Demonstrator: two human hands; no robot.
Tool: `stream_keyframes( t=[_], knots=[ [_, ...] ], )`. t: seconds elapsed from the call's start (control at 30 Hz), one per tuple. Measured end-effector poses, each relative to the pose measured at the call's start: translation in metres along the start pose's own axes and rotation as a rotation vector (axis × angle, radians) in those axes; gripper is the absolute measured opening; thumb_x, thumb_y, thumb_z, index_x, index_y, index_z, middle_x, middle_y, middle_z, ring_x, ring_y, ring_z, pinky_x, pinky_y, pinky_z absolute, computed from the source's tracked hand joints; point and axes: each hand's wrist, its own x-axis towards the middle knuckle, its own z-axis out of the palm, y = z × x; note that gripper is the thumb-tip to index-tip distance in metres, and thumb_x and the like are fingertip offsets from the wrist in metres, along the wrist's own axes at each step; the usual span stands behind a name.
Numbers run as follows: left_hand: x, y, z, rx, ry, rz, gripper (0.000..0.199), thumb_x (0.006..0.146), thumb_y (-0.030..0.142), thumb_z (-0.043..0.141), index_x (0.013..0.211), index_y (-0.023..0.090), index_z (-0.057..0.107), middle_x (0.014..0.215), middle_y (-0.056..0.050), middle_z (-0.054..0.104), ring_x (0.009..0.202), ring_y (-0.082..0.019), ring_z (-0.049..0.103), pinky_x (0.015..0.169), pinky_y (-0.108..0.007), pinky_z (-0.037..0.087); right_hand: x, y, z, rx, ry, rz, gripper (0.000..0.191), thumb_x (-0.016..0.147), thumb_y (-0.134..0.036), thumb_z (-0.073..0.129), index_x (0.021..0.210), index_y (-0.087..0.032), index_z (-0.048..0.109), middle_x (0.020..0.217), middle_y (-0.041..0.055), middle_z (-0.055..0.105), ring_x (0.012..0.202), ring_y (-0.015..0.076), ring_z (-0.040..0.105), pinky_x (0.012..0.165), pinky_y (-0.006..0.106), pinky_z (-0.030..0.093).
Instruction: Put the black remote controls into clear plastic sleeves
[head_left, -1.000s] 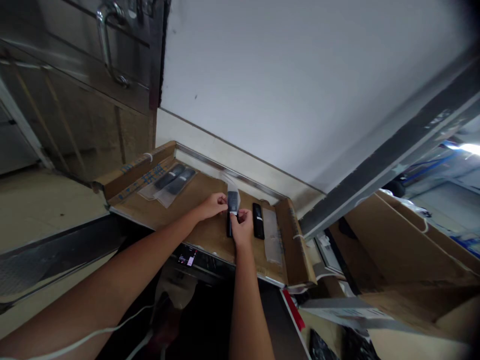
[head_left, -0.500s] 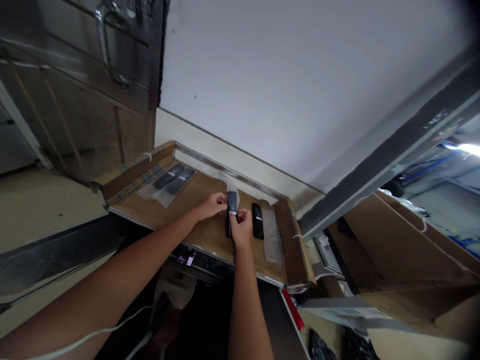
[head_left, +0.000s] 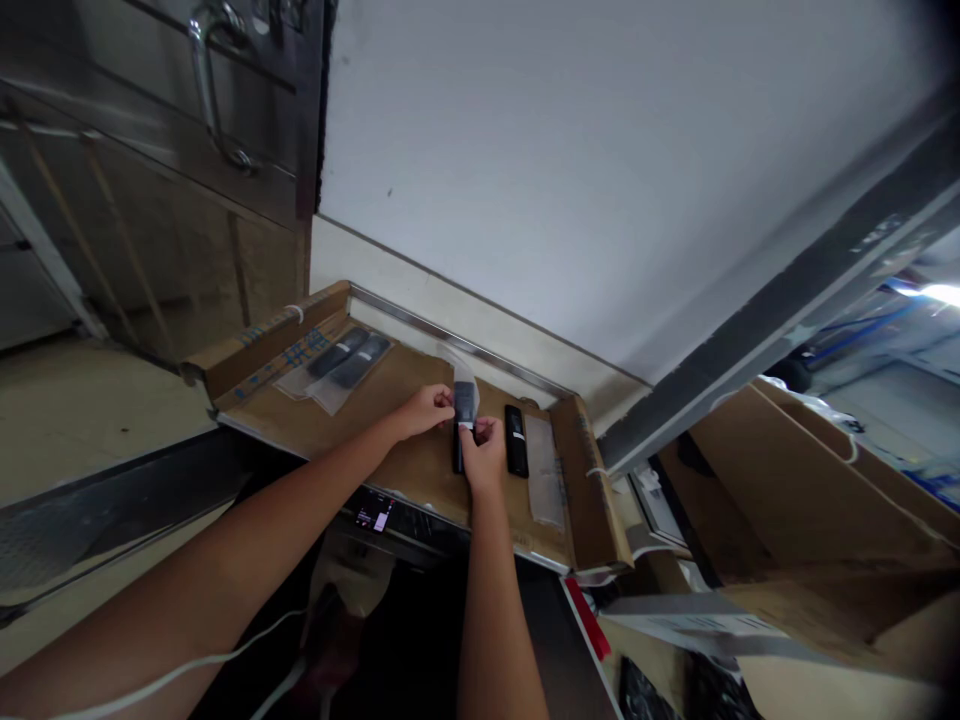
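The left hand is pinching the upper part of a clear plastic sleeve, fingers closed on its edge, while the right hand is gripping the lower end of a slim black remote between thumb and fingertips — the two hands are working against each other, one steadying the sleeve and the other holding the remote where its top is sitting inside the plastic. The remote is lying lengthwise near the middle of the cardboard-covered desk, its far end under the sleeve, which is curling up and away toward the wall. Just beside the right hand, a second black remote is lying bare on the cardboard, and next to that an empty clear sleeve is resting flat, close by for easy reach. Farther left, well apart from the hands, two bagged remotes are lying side by side at the far corner — they are looking like a separate, finished pile. Large cardboard boxes are standing off to the right, and a white cable is trailing below the left arm.
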Motion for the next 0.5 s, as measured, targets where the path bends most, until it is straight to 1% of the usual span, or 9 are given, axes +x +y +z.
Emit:
stream_keyframes(
  t=[0.3, 0.5],
  knots=[
    [-0.0012, 0.0020, 0.0006, 0.000, 0.006, -0.011, 0.016, 0.067, 0.012, 0.060, 0.083, 0.015, 0.058, 0.066, 0.004, 0.059, 0.055, -0.009, 0.053, 0.053, -0.021, 0.042, 0.0001, 0.0007, 0.0009, -0.001, 0.010, -0.020, 0.026, 0.077, -0.037, 0.065, 0.091, -0.021, 0.050, 0.080, -0.0029, 0.052, 0.073, 0.0148, 0.051, 0.072, 0.028, 0.042],
    [0.0009, -0.0019, 0.0000, 0.003, 0.027, -0.019, 0.020, 0.067, 0.010, 0.062, 0.085, 0.016, 0.058, 0.066, 0.004, 0.059, 0.055, -0.009, 0.054, 0.053, -0.021, 0.043, -0.0003, 0.0014, 0.0017, -0.011, 0.018, -0.018, 0.028, 0.076, -0.038, 0.067, 0.092, -0.022, 0.050, 0.081, -0.0022, 0.055, 0.073, 0.0150, 0.053, 0.072, 0.028, 0.044]
  ],
)
